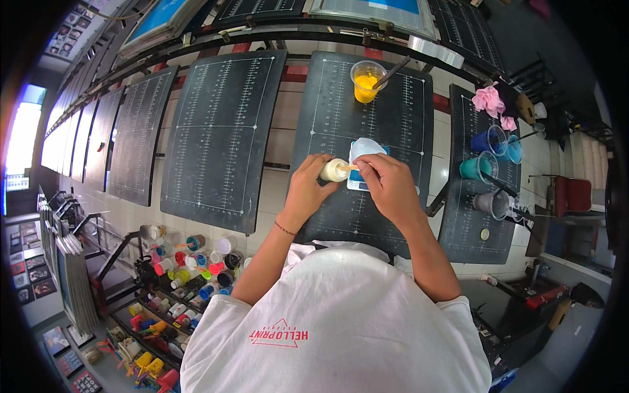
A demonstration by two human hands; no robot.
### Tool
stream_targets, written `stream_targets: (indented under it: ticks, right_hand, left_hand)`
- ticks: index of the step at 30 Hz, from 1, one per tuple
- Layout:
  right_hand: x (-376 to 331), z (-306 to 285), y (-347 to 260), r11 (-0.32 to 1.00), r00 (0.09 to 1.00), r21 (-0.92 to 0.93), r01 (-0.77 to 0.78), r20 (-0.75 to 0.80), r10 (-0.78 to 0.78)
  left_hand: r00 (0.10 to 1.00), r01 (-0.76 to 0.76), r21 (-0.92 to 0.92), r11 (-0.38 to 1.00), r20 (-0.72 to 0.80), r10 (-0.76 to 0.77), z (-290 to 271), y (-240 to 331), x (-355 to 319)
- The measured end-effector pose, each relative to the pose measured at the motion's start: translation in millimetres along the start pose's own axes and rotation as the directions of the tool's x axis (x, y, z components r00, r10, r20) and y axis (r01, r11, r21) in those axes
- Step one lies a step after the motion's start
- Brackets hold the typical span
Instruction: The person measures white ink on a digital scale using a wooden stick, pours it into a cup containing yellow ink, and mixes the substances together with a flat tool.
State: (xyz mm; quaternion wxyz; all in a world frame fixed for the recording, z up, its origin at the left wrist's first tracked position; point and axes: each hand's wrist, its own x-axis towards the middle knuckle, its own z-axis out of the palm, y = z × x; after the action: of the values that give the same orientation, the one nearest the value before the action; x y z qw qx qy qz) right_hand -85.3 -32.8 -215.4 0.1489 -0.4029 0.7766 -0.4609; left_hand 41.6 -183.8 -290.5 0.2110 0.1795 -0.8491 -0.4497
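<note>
- Left hand (308,188) grips one jar (334,171).
- Right hand (390,183) pinches one stick (348,168), partly hiding one white device (357,186).
- One yellow-filled cup (365,86) stands near the worktop's (331,105) far edge.

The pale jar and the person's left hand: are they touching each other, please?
Touching. The head view shows the left hand holding the pale jar, with fingers and thumb curved around its side.

We counted one left hand (308,187), one right hand (393,190), one jar (335,171), one wooden stick (349,168), one scale (356,185), one cup of yellow paint (367,84), four more cups (470,168) (blue, light blue, teal and grey) on the right-hand board (466,226), one round lid (484,234) and one red chair (568,203).
</note>
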Motion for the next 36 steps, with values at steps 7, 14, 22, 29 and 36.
stream_targets:
  ticks: [7, 14, 22, 29, 36]
  right_hand:
    - [-4.8, 6.4, 21.3, 0.887, 0.941, 0.324, -0.329, 0.041, 0.335]
    - [-10.2, 4.1, 33.0, 0.827, 0.912, 0.430, -0.363, -0.021, 0.411]
    - [-8.2, -2.9, 45.2, 0.823, 0.903, 0.444, -0.353, -0.066, 0.423]
    - [-7.4, -6.4, 53.6, 0.793, 0.884, 0.496, -0.355, -0.098, 0.458]
    - [-4.3, -17.9, 61.9, 0.772, 0.885, 0.552, -0.317, -0.121, 0.450]
  left_hand:
    - [1.000, -0.012, 0.014, 1.000, 0.017, 0.012, 2.9, -1.4, 2.7]
    - [1.000, -0.003, 0.022, 1.000, 0.025, 0.002, 7.1, -0.3, 5.5]
    - [0.999, 0.017, 0.024, 1.000, 0.038, -0.018, 14.6, -3.0, 8.5]
    - [0.999, 0.007, 0.050, 0.999, 0.044, -0.009, 21.6, -8.3, 13.9]
    - [0.999, 0.031, 0.049, 0.998, 0.037, -0.033, 22.8, -19.0, 16.9]
